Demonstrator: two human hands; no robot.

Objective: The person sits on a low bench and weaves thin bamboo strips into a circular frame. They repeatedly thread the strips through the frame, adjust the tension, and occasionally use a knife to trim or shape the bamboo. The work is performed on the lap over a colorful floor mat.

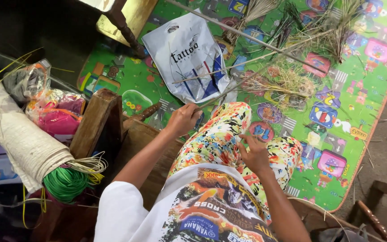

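From the head view, we look down on our lap, where the flowered trousers (229, 134) serve as our landmark. Our left hand (183, 118) sits just to the left of the knee, its fingers clamped together on the near end of a long thin stick (247, 83) that runs away from the knee, up and to the right across the play mat (363, 89). Our right hand (255, 154) rests on the trousers, fingers curled together; whether they pinch a fine strand we cannot tell. Beyond the knee lies a white plastic bag (187, 58) with other sticks across it, and farther right of it loose bundles of dry fibre (287, 83) are spread over the mat. Well to the left of the trousers stands a wooden frame (97, 123), and past it a woven roll (19, 134) with a bunch of green strands (66, 183) at its end. We judge the work to be early: one stick is in hand, while most fibre lies untouched on the mat.
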